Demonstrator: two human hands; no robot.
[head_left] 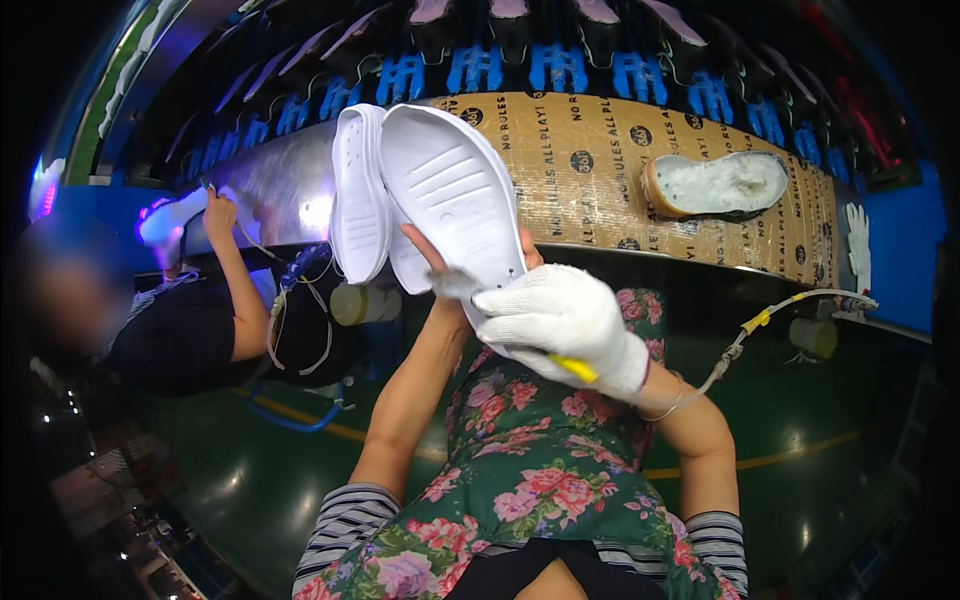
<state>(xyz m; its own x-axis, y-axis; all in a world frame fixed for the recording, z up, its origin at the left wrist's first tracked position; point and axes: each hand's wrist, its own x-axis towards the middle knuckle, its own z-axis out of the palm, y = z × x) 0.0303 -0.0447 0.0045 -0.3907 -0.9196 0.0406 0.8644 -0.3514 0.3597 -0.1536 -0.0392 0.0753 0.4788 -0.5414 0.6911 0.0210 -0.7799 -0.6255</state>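
Note:
A white shoe sole (450, 185) is held up in my bare left hand (425, 248), with the thumb over its near edge and fingers showing at its far side. My right hand (565, 320), in a white knit glove, is closed round a brush with a yellow part (573, 368) sticking out below. The blurred grey brush head (458, 284) is at the heel end of the sole, by my left wrist. A second white sole (360, 195) stands beside the held one at the left. Part of another white piece (408, 265) shows behind them.
Printed cardboard (570, 170) covers the bench; on it lies a sole-shaped piece crusted white (725, 185). A thin hose (735, 340) runs to my right hand. Blue racks (475, 68) line the back. At the left, a co-worker's hand (220, 215) holds a white piece.

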